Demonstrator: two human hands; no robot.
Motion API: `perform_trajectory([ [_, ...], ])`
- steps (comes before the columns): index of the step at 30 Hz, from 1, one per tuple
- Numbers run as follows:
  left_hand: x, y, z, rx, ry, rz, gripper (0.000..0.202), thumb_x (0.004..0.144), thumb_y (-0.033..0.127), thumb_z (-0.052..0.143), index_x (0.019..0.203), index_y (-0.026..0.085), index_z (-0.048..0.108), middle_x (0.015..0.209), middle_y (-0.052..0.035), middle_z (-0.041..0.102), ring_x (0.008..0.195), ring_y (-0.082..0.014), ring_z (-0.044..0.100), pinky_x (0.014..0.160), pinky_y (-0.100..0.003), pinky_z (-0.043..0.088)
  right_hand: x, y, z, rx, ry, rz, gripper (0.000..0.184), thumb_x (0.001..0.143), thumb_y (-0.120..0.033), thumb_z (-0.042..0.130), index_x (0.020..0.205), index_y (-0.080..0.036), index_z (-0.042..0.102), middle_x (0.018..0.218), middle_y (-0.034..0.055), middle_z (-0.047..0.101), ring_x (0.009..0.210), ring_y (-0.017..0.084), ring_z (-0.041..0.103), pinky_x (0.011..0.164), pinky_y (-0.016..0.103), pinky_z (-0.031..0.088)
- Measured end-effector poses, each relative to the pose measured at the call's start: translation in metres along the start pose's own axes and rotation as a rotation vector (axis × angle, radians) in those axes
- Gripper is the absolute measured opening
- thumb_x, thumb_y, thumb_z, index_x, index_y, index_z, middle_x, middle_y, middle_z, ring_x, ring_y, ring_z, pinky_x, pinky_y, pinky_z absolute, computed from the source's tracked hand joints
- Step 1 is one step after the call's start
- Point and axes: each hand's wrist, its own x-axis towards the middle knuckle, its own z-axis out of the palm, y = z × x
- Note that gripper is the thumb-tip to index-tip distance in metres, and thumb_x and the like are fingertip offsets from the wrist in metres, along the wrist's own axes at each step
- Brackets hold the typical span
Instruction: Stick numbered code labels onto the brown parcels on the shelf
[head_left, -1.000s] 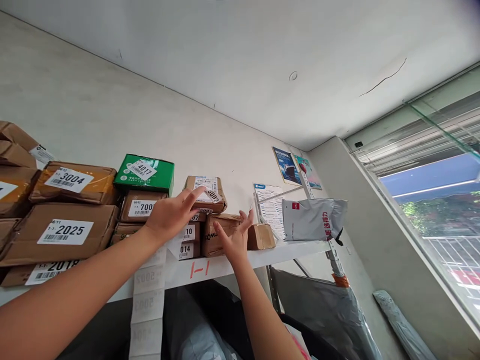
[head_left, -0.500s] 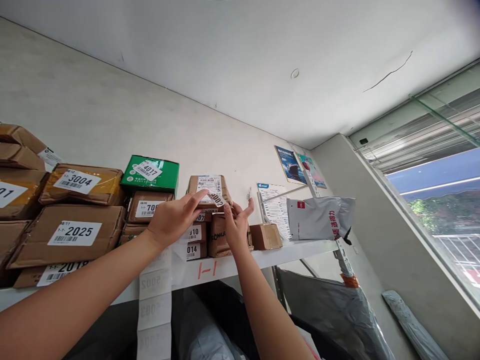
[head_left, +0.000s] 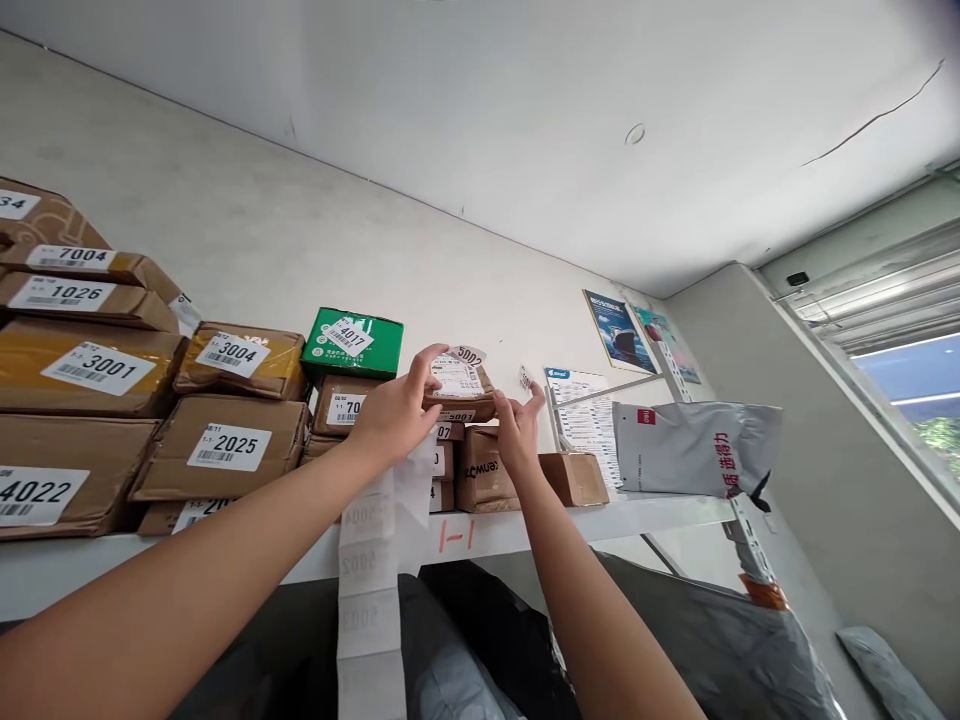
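Note:
My left hand grips the left side of a small brown parcel on top of a stack on a high white shelf. A strip of white number labels hangs down from that hand. My right hand holds the parcel's right end, fingers curled round it. A loose label reading 5002 sticks up at the parcel's top edge. Below it lie more small brown boxes, one printed with dark letters.
To the left, stacked cardboard parcels with numbered labels such as 2025 and 3004, and a green box 4017. A grey mailer bag lies on the shelf's right end. Posters hang on the wall; dark bags sit below.
Both hands have closed on the top small parcel and tilted it up; the 5002 label now stands at its upper edge. The view has swung left, showing more parcels.

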Motion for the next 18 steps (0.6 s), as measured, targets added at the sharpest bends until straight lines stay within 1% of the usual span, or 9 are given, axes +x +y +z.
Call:
perform_trajectory([
  [2, -0.001, 0.0, -0.001, -0.024, -0.01, 0.013, 0.069, 0.084, 0.015, 0.059, 0.138, 0.033, 0.02, 0.113, 0.0022, 0.07, 0.083, -0.0188, 0.069, 0.062, -0.029, 0.046, 0.0, -0.004, 0.0, -0.028, -0.002, 0.029, 0.087, 0.079, -0.069, 0.046, 0.141, -0.011, 0.025, 0.107, 0.0171, 0.068, 0.099, 0.031, 0.064, 0.087, 0.042, 0.042],
  [6, -0.003, 0.001, -0.003, -0.034, -0.024, 0.014, 0.067, 0.085, 0.016, 0.057, 0.138, 0.032, 0.021, 0.115, 0.0003, 0.07, 0.086, -0.0201, 0.07, 0.061, -0.03, 0.046, -0.003, -0.018, 0.001, -0.093, -0.042, 0.131, 0.094, 0.076, -0.073, 0.044, 0.143, -0.014, 0.017, 0.114, 0.0144, 0.065, 0.107, 0.033, 0.061, 0.091, 0.042, 0.041],
  [10, -0.004, 0.002, -0.006, -0.053, -0.033, -0.019, 0.069, 0.083, 0.016, 0.058, 0.14, 0.031, 0.021, 0.115, -0.0002, 0.07, 0.086, -0.0208, 0.069, 0.064, -0.031, 0.047, -0.003, -0.03, 0.002, -0.125, -0.078, 0.178, 0.093, 0.077, -0.066, 0.045, 0.144, -0.011, 0.011, 0.116, 0.016, 0.063, 0.109, 0.035, 0.058, 0.093, 0.045, 0.04],
  [13, -0.005, 0.001, -0.007, -0.065, -0.046, -0.03, 0.075, 0.081, 0.016, 0.06, 0.142, 0.032, 0.019, 0.118, 0.0, 0.069, 0.078, -0.0194, 0.067, 0.061, -0.03, 0.045, -0.001, -0.03, 0.003, -0.062, -0.093, 0.224, 0.093, 0.077, -0.058, 0.05, 0.144, -0.009, 0.009, 0.116, 0.0186, 0.063, 0.109, 0.035, 0.058, 0.093, 0.046, 0.041],
  [15, -0.008, -0.001, -0.007, -0.076, -0.047, -0.038, 0.078, 0.08, 0.017, 0.061, 0.142, 0.034, 0.018, 0.119, 0.0013, 0.068, 0.072, -0.0177, 0.065, 0.059, -0.029, 0.043, 0.0, -0.03, 0.003, -0.027, -0.089, 0.254, 0.095, 0.074, -0.055, 0.054, 0.145, -0.01, 0.009, 0.12, 0.0199, 0.061, 0.112, 0.035, 0.057, 0.094, 0.047, 0.041],
  [18, -0.015, -0.005, -0.005, -0.11, -0.011, -0.06, 0.082, 0.079, 0.018, 0.063, 0.142, 0.036, 0.015, 0.12, 0.0034, 0.067, 0.065, -0.0149, 0.061, 0.057, -0.028, 0.042, -0.003, -0.033, 0.002, 0.01, -0.102, 0.29, 0.098, 0.073, -0.053, 0.057, 0.147, -0.012, 0.008, 0.129, 0.0198, 0.057, 0.118, 0.036, 0.054, 0.098, 0.046, 0.041],
])
